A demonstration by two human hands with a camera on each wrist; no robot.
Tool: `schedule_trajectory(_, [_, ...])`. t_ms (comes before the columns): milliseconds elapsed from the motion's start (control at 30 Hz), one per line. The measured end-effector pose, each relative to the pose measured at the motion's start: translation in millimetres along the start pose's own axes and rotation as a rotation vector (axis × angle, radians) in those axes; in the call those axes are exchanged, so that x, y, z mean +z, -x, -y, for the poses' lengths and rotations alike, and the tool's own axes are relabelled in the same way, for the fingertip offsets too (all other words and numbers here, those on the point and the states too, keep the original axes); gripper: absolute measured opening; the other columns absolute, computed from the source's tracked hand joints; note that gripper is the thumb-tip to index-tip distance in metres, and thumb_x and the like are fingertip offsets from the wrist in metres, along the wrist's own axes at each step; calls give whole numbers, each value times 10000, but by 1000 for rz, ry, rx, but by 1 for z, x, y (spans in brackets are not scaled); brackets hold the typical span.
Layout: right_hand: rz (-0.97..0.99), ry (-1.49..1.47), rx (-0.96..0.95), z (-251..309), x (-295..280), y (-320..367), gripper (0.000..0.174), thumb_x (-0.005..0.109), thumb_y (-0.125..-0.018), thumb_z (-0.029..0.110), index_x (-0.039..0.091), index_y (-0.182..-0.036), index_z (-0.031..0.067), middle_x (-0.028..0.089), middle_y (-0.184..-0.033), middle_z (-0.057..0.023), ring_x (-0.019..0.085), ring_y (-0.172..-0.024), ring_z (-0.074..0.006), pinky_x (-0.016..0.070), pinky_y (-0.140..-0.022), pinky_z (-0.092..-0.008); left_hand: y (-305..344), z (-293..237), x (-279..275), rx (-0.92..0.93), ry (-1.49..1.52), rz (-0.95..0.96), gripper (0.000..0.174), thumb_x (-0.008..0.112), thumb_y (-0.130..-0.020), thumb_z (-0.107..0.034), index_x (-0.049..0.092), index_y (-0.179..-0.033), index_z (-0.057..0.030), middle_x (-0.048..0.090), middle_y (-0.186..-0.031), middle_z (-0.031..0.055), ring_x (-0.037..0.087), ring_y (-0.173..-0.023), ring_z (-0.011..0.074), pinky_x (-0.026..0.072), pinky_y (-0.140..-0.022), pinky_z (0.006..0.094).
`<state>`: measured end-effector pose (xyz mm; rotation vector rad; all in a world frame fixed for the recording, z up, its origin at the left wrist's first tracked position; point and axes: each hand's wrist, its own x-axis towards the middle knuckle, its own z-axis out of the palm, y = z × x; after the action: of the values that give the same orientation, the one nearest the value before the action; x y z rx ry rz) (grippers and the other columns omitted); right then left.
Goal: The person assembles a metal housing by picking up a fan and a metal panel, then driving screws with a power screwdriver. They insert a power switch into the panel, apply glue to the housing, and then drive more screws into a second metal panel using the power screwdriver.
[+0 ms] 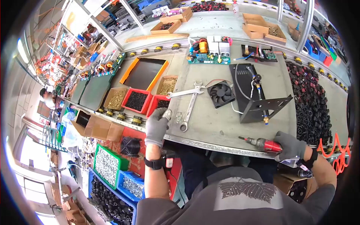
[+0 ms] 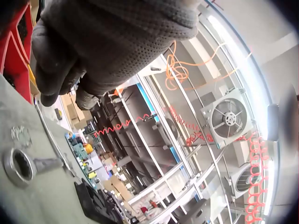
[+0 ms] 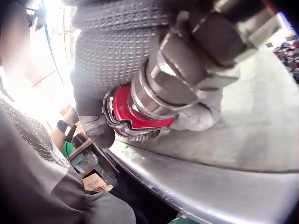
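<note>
My gloved right hand (image 1: 290,146) grips a red air screwdriver (image 1: 268,145) at the bench's front edge, its bit pointing left. In the right wrist view, the fingers wrap round the red body behind a metal nose (image 3: 163,84). My gloved left hand (image 1: 156,127) hovers by the front edge, beside a red bin of dark screws (image 1: 159,103). Its fingers (image 2: 51,70) bend downward in the left wrist view; I cannot tell whether they pinch something small. Two wrenches (image 1: 192,108) lie crossed to its right. Beyond them are a black fan (image 1: 221,93) and a black metal bracket (image 1: 245,86) with brass fittings.
A second red bin (image 1: 137,100) and boxes of brass-coloured parts (image 1: 115,98) stand at the left. A circuit board (image 1: 209,52) sits at the back. Dark parts (image 1: 309,105) cover the right side. Green (image 1: 108,165) and blue bins (image 1: 131,185) stand lower left.
</note>
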<state>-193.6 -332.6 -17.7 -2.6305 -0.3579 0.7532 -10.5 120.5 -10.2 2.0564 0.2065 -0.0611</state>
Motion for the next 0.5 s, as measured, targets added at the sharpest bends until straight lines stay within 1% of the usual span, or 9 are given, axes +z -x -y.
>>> schedule_trajectory(100, [5, -66, -67, 29, 8, -23, 635, 786, -616, 406, 606, -1107, 46, 570, -1054, -184, 584, -968, -377, 477, -853, -431, -10, 12, -19, 2, -77, -71, 316, 693, -878, -269, 668, -1085, -31, 669, -786, 47, 541, -547, 91, 448, -523, 264])
schedule_trajectory(167, [5, -61, -73, 36, 6, -29, 613, 787, -592, 377, 611, -1077, 47, 583, -1029, -185, 592, -941, -385, 483, -834, -437, -14, 29, -25, 2, -135, -95, 314, 687, -881, -272, 668, -1085, -33, 671, -781, 54, 551, -556, 101, 458, -536, 280])
schedule_trajectory(233, [2, -52, -84, 41, 2, -41, 593, 788, -567, 349, 616, -1048, 47, 596, -1004, -185, 599, -915, -392, 489, -816, -443, -33, 49, -38, 21, -208, -139, 309, 676, -883, -284, 673, -1075, -41, 697, -814, 88, 622, -640, 152, 495, -604, 320])
schedule_trajectory(267, [-28, -21, -59, 42, -1, -45, 592, 780, -593, 363, 608, -1067, 51, 601, -990, -186, 606, -905, -385, 492, -810, -443, -48, 62, -43, 27, -311, -212, 299, 673, -876, -287, 683, -1062, -53, 716, -875, 116, 670, -747, 205, 511, -670, 341])
schedule_trajectory(333, [-55, 6, -9, 37, -2, -45, 592, 771, -620, 376, 600, -1086, 55, 606, -976, -186, 613, -896, -379, 495, -804, -443, -61, 56, -50, 77, -396, -212, 293, 672, -867, -278, 687, -1059, -56, 720, -916, 139, 686, -818, 231, 515, -703, 343])
schedule_trajectory(367, [-85, 36, -25, 30, -4, -48, 564, 762, -627, 363, 596, -1070, 56, 609, -964, -188, 617, -880, -382, 498, -793, -447, -70, 55, -49, 86, -297, -195, 269, 668, -866, -249, 688, -1048, -52, 712, -865, 122, 672, -724, 203, 516, -660, 330])
schedule_trajectory(400, [-120, 67, -45, 26, -8, -50, 537, 752, -635, 351, 592, -1054, 57, 611, -952, -191, 622, -864, -384, 500, -781, -451, -71, 35, -46, -7, -256, -129, 237, 674, -863, -215, 691, -1039, -57, 687, -795, 79, 626, -595, 161, 496, -561, 304])
schedule_trajectory(433, [-50, 123, 4, 29, -12, -51, 517, 741, -642, 338, 580, -1048, 60, 619, -951, -191, 626, -869, -382, 500, -776, -454, -81, 29, -43, -40, -192, -103, 226, 678, -863, -204, 691, -1038, -61, 670, -770, 57, 598, -553, 140, 474, -521, 289])
schedule_trajectory(500, [-33, 93, 50, 44, -17, -54, 515, 737, -642, 334, 575, -1049, 63, 624, -947, -189, 628, -868, -379, 500, -774, -452, -106, 21, -37, -101, -152, -27, 229, 669, -872, -202, 685, -1059, -71, 663, -758, 23, 561, -510, 111, 442, -462, 272])
